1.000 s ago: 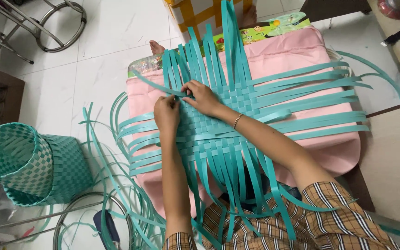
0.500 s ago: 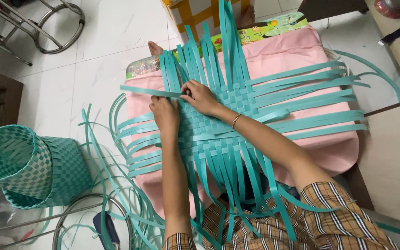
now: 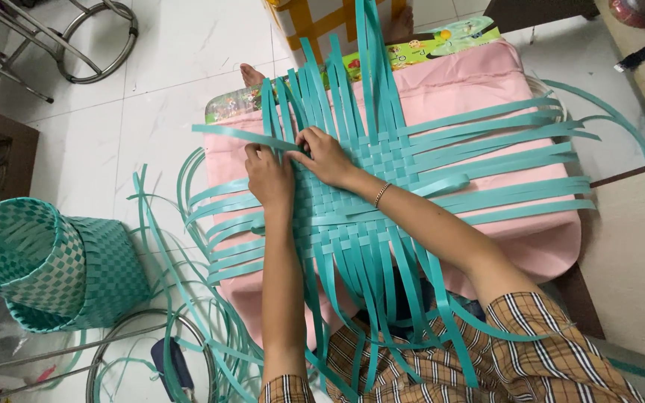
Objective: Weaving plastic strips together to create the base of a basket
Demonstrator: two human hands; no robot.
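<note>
A: Where are the 2 hands?

B: Both sit at the upper left corner of the teal mat (image 3: 367, 201), a flat weave of plastic strips lying on a pink cushion (image 3: 502, 82). The left hand (image 3: 269, 175) rests palm down on the mat's left edge, fingers together and pressing on the weave. I can't tell whether it pinches anything.

A: And the right?

B: The right hand (image 3: 328, 155) is just beside it, touching the mat, with fingertips closed on a loose strip (image 3: 244, 136) that runs out to the left past the cushion's edge. A thin bracelet (image 3: 381, 195) circles that wrist.

A: How does the mat lie?

B: Flat, woven in the middle, with free strip ends fanning out on all 4 sides: up toward a yellow stool (image 3: 315, 19), right across the cushion, down over the person's plaid lap, and left to the white tiled floor (image 3: 173, 67).

A: Anything else nearby?

B: 2 finished baskets (image 3: 54, 261) in the same teal lie on their sides at the lower left, touching each other, well apart from the hands. Loose strips curl on the floor between them and the cushion. A metal stand (image 3: 91, 41) is at the upper left.
</note>
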